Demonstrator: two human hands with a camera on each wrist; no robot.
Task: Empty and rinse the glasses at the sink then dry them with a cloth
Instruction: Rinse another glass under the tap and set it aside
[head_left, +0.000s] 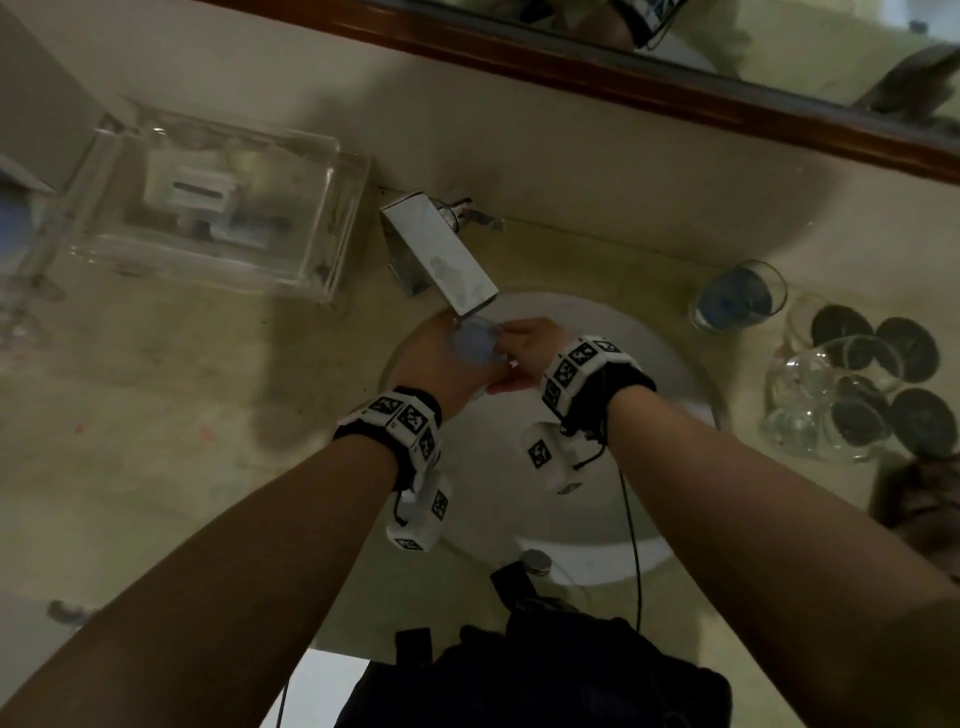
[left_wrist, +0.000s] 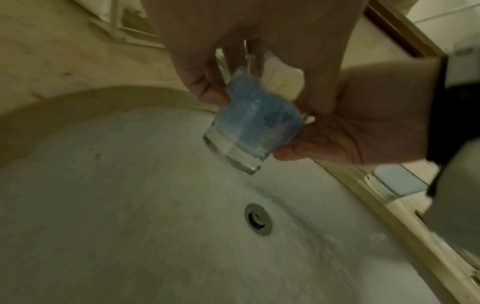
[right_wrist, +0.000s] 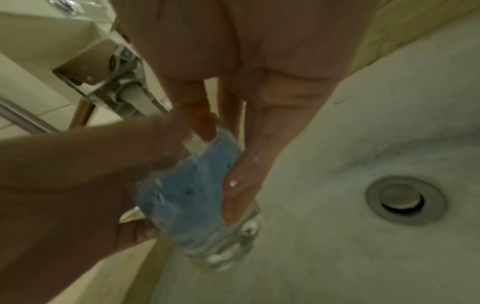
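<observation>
Grip shared on one glass (left_wrist: 249, 131), tilted, blue contents inside, held between both hands just under the tap (head_left: 441, 254) and above the sink (head_left: 649, 364). Left hand (left_wrist: 233, 20) curled round the wall, thumb on one side, fingers on the other. Right hand (right_wrist: 233, 41) pinching the rim, seemingly with one finger dipped inside and the thumb laid along the outside, skin visibly wet. Running water: not discernible.

Likeliest trouble from here: wet glass sliding out of wet fingers and dropping onto the hard basin directly below the hands, near the drain (left_wrist: 258, 219), probably chipped or broken. Also possible: rim knocked against the spout right above the hands on lifting. Further on, when reaching rightward past the right hand for the second glass (head_left: 737, 296), some danger of clipping the clear vessel (head_left: 810, 395) just beside it on the desk (head_left: 208, 415). Best countered by a firm two-handed hold, kept low over the basin.
</observation>
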